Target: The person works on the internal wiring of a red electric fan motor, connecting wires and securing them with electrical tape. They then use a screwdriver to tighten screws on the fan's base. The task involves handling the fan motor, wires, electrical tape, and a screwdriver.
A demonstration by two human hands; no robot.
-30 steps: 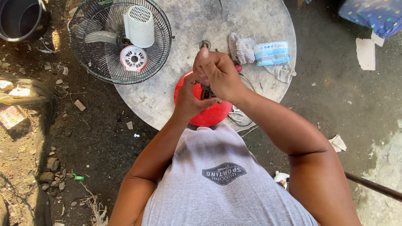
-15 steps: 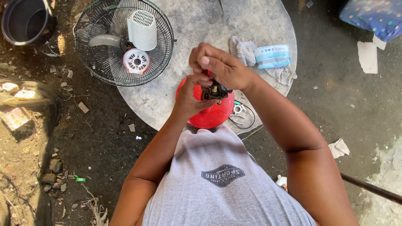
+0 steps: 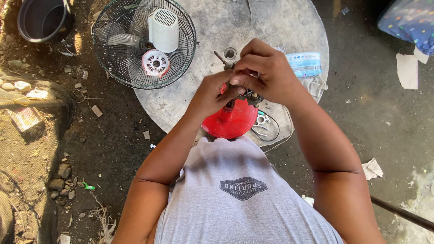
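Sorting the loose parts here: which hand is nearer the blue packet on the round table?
Right. The right hand hovers just beside the blue packet; the left hand is beyond it, farther away.

The round table point(image 3: 199, 97) looks like rough, matt concrete, grey and blotchy. On its far left edge the fan guard point(image 3: 144, 43) is thin dark wire, dull rather than shiny, and the white motor cover point(image 3: 163, 29) lying on it is smooth plastic with a slotted top. The small cap point(image 3: 155, 63) just beside that cover is white and red plastic. At the table's near edge the red fan base point(image 3: 233, 119) is glossy, smooth plastic. On the table's right side the rag point(image 3: 314, 83) is soft, crumpled cloth. Left of the table the bucket point(image 3: 43, 20) looks like dark matt plastic. The ground point(image 3: 113, 149) around the table is rough, dusty dirt.
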